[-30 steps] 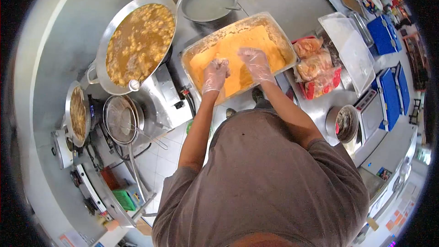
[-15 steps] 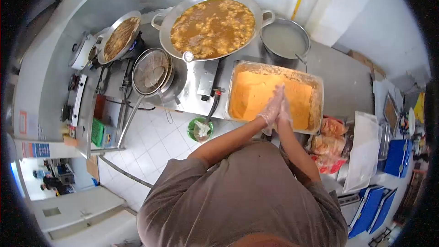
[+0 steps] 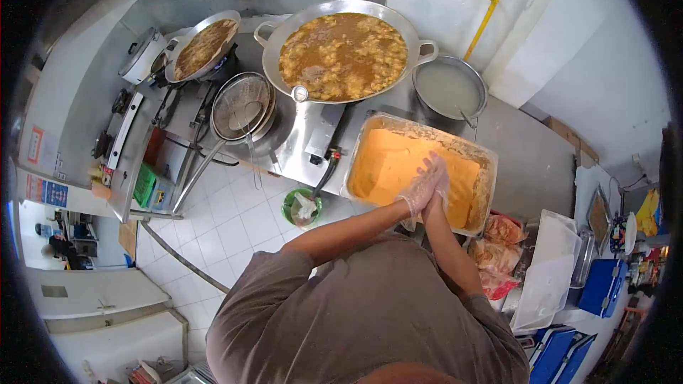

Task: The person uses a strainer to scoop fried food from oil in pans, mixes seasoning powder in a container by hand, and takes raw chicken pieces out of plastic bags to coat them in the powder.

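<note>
My left hand (image 3: 418,193) and my right hand (image 3: 439,183) wear clear plastic gloves. They are pressed palm to palm, fingers stretched out, above a metal tray (image 3: 364,144) of orange powder (image 3: 391,153). The fingertips point away from me over the powder, and no object shows between the palms. Part of my right hand is hidden behind the left. Lumps and crumbs of the coating cling along the tray's far and right sides.
A large wok (image 3: 420,53) of frying pieces in oil stands behind, a thermometer (image 3: 299,93) on its rim. Around it are a bowl of cloudy liquid (image 3: 448,85), strainers (image 3: 242,103), a second pan (image 3: 206,46), bagged raw meat (image 3: 494,249) and a green bin (image 3: 301,208).
The whole view has shifted and turned slightly. My hands stay together over the tray, with the fingers spread a little more than before.
</note>
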Available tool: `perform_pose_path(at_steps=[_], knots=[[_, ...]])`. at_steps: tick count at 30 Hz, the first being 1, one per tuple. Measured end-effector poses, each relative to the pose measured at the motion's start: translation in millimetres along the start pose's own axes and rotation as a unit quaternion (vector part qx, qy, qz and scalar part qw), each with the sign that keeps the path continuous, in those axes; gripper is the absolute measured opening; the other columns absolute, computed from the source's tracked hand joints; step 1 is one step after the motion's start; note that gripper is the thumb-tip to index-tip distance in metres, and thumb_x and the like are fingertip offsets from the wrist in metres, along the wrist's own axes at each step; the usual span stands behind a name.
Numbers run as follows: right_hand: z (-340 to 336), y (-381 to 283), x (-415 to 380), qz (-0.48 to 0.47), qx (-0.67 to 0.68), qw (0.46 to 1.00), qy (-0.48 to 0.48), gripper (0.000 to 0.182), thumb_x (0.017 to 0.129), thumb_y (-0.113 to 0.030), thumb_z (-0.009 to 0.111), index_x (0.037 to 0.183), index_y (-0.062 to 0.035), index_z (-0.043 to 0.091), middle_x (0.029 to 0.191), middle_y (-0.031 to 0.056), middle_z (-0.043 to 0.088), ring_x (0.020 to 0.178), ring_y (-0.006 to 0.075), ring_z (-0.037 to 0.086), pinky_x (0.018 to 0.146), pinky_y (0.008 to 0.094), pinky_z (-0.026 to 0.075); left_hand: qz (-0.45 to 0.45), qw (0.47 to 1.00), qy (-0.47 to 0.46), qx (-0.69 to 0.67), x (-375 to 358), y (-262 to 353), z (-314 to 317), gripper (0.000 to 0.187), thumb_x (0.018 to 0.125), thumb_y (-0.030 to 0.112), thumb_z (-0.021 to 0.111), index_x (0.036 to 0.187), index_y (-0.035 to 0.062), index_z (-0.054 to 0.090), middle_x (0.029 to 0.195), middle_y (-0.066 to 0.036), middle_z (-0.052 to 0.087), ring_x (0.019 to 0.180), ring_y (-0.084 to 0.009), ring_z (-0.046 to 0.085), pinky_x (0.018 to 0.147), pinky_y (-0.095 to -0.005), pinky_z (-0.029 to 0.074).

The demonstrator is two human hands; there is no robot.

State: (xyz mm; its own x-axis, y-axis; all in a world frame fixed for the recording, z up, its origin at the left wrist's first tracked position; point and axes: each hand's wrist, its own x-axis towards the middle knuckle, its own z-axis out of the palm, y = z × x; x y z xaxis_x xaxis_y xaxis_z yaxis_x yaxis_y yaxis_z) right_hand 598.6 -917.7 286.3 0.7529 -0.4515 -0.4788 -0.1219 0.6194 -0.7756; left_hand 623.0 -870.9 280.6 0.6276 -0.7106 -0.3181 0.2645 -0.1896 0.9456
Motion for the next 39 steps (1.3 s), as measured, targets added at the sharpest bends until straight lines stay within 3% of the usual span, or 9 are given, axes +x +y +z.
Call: perform_pose_path(at_steps=[8, 13, 16, 21, 23, 30, 32, 37, 39], knots=[[21, -43, -31, -0.032, 0.006, 0.998, 0.048, 0.053, 0.102, -0.045, 0.050, 0.135, -0.0050, 0.057, 0.115, 0.0049, 0.064, 0.094, 0.0187, 0.058, 0.085, 0.0305, 0.049, 0.086, 0.996, 0.003, 0.032, -14, 29, -7, 0.068, 0.107, 0.052, 0.022, 0.160, 0.0087, 0.021, 0.164, -0.023, 0.022, 0.152, -0.0374, 0.020, 0.124, -0.0380, 0.013], [26, -30, -28, 0.020, 0.005, 1.000, -0.002, 0.058, 0.103, -0.044, 0.051, 0.144, -0.0040, 0.049, 0.134, 0.0069, 0.057, 0.118, 0.0197, 0.055, 0.104, 0.0327, 0.043, 0.149, 0.982, 0.089, -0.077, -11, 30, -21, 0.073, 0.107, 0.051, 0.028, 0.157, -0.0014, 0.024, 0.163, -0.021, 0.026, 0.152, -0.0281, 0.023, 0.124, -0.0375, 0.015], [-5, -4, 0, -0.083, 0.010, 0.996, -0.034, 0.061, 0.104, -0.045, 0.048, 0.149, -0.0033, 0.043, 0.144, 0.0080, 0.051, 0.131, 0.0209, 0.049, 0.112, 0.0334, 0.038, -0.013, 0.996, 0.064, 0.067, -21, 43, -6, 0.072, 0.107, 0.050, 0.029, 0.156, -0.0022, 0.024, 0.161, -0.020, 0.030, 0.151, -0.0294, 0.025, 0.124, -0.0379, 0.016], [7, 1, -8, -0.014, 0.043, 0.995, -0.089, 0.061, 0.106, -0.044, 0.044, 0.152, -0.0027, 0.039, 0.148, 0.0094, 0.048, 0.134, 0.0218, 0.048, 0.113, 0.0346, 0.038, 0.108, 0.994, 0.017, -0.003, -5, 34, -37, 0.072, 0.107, 0.051, 0.030, 0.157, 0.0002, 0.024, 0.160, -0.021, 0.031, 0.150, -0.0302, 0.025, 0.123, -0.0374, 0.019], [45, -11, -22, -0.135, 0.023, 0.987, 0.089, 0.057, 0.105, -0.043, 0.048, 0.146, -0.0027, 0.047, 0.135, 0.0081, 0.056, 0.123, 0.0217, 0.054, 0.106, 0.0332, 0.042, 0.113, 0.991, 0.020, -0.067, -7, 38, -31, 0.072, 0.107, 0.052, 0.030, 0.157, 0.0005, 0.025, 0.159, -0.022, 0.032, 0.150, -0.0299, 0.026, 0.122, -0.0371, 0.019], [30, -25, -14, -0.003, -0.041, 0.999, -0.006, 0.070, 0.104, -0.054, 0.042, 0.152, -0.0028, 0.039, 0.146, 0.0121, 0.049, 0.135, 0.0267, 0.047, 0.112, 0.0331, 0.038, 0.002, 0.997, 0.005, -0.076, 0, 53, -42, 0.079, 0.106, 0.058, 0.028, 0.157, -0.0022, 0.025, 0.164, -0.021, 0.022, 0.154, -0.0275, 0.017, 0.124, -0.0360, 0.013], [-15, -11, 18, -0.020, 0.204, 0.974, -0.100, 0.068, 0.104, -0.049, 0.045, 0.151, -0.0004, 0.039, 0.149, 0.0129, 0.047, 0.137, 0.0249, 0.044, 0.115, 0.0329, 0.035, 0.072, 0.997, 0.032, 0.024, -9, 43, -15, 0.078, 0.106, 0.056, 0.029, 0.156, -0.0037, 0.026, 0.164, -0.022, 0.023, 0.153, -0.0272, 0.018, 0.124, -0.0357, 0.014], [53, -41, -51, 0.010, -0.032, 0.998, 0.052, 0.069, 0.105, -0.053, 0.039, 0.154, -0.0043, 0.036, 0.145, 0.0119, 0.048, 0.133, 0.0261, 0.046, 0.110, 0.0333, 0.038, 0.063, 0.992, 0.017, -0.105, -5, 61, -42, 0.075, 0.106, 0.052, 0.029, 0.156, -0.0030, 0.024, 0.164, -0.021, 0.023, 0.154, -0.0288, 0.017, 0.125, -0.0356, 0.013], [40, -38, -28, 0.036, -0.020, 0.998, 0.055, 0.068, 0.106, -0.053, 0.038, 0.155, -0.0058, 0.034, 0.149, 0.0114, 0.044, 0.135, 0.0247, 0.044, 0.111, 0.0337, 0.037, 0.160, 0.986, 0.042, 0.016, -10, 56, -35, 0.075, 0.106, 0.052, 0.030, 0.157, -0.0024, 0.023, 0.164, -0.021, 0.023, 0.154, -0.0286, 0.018, 0.124, -0.0351, 0.014]])
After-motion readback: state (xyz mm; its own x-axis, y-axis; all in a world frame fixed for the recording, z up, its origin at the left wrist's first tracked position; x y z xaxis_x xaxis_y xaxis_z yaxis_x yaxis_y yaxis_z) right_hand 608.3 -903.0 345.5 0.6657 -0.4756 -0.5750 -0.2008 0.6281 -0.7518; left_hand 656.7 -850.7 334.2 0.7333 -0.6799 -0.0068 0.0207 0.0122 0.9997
